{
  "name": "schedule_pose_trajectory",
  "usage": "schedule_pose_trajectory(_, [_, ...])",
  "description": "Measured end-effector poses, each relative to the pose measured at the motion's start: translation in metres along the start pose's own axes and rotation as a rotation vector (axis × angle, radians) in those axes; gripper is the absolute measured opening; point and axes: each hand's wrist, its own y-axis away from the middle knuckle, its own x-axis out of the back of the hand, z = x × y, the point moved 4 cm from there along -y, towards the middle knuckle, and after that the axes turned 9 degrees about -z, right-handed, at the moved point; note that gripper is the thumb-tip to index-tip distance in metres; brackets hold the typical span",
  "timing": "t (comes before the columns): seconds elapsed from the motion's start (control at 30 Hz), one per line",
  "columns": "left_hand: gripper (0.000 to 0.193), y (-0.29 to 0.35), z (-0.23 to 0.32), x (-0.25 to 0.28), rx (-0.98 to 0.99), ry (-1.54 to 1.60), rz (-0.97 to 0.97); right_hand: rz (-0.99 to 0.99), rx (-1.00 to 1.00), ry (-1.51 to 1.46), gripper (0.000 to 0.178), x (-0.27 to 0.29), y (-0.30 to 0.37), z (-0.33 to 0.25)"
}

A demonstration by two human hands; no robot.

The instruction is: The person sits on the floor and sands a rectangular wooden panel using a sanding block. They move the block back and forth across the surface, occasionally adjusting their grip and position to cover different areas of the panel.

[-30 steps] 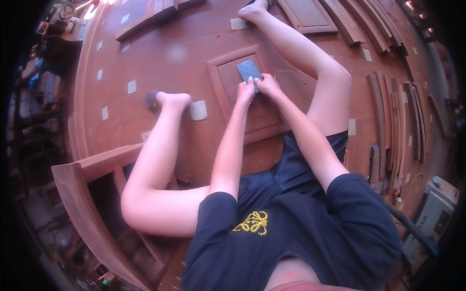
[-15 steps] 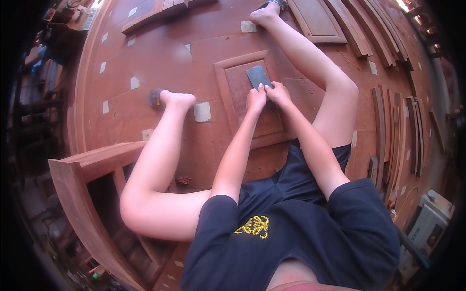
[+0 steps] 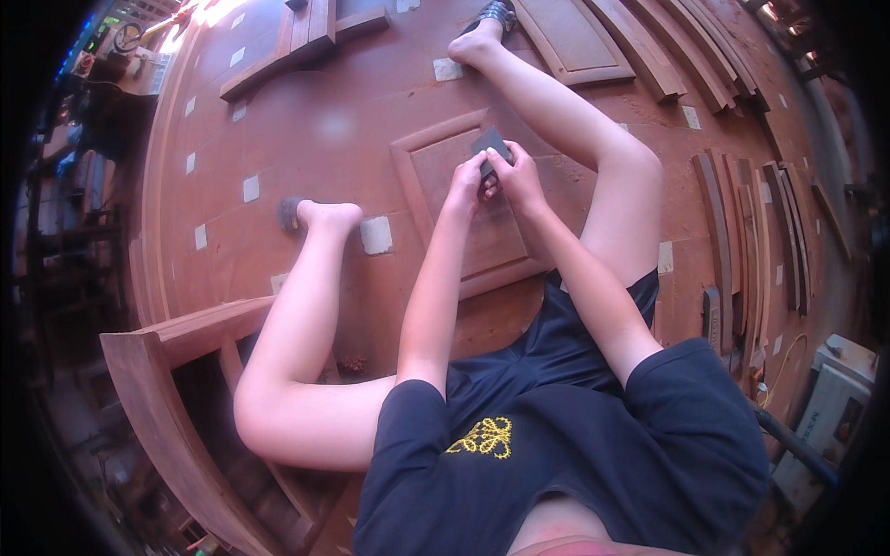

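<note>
Both hands grip a dark grey rectangular card scraper [image 3: 491,146], held tilted above a framed wooden panel [image 3: 439,232]. My left hand [image 3: 467,179] is closed on its left side, the thumb lying on its face. On the other side, my right hand [image 3: 519,176] is closed around it, thumb beside the left one. The fingers behind the scraper are partly hidden. The reddish-brown panel, with a raised middle, lies flat on the floor between my legs. Whether the scraper's lower edge touches it, I cannot tell.
A curved wooden frame [image 3: 167,398] stands beside my left leg. Another panel [image 3: 575,42] and long boards [image 3: 649,46] lie at the far right. Several wooden strips [image 3: 732,241] lie right of my right knee. A joined wooden piece [image 3: 306,46] lies far left.
The scraper has drawn slightly nearer and tipped, so less of its face shows. My hands have closed further around it. The whole view has shifted a little.
</note>
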Motion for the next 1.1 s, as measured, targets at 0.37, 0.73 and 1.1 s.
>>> schedule_pose_trajectory(0.37, [0.038, 0.005, -0.027, -0.026, -0.218, -0.378, 0.165, 0.196, -0.095, -0.162, 0.050, 0.006, -0.007, 0.057])
schedule_pose_trajectory(0.73, [0.089, 0.013, 0.035, 0.061, -0.156, -1.926, 0.592, 0.316, -0.192, -0.494, 0.049, -0.008, 0.006, 0.078])
schedule_pose_trajectory(1.1, [0.128, 0.005, 0.074, 0.077, -0.052, -1.962, 0.446, 0.362, -0.153, -0.729, 0.054, -0.017, 0.010, 0.083])
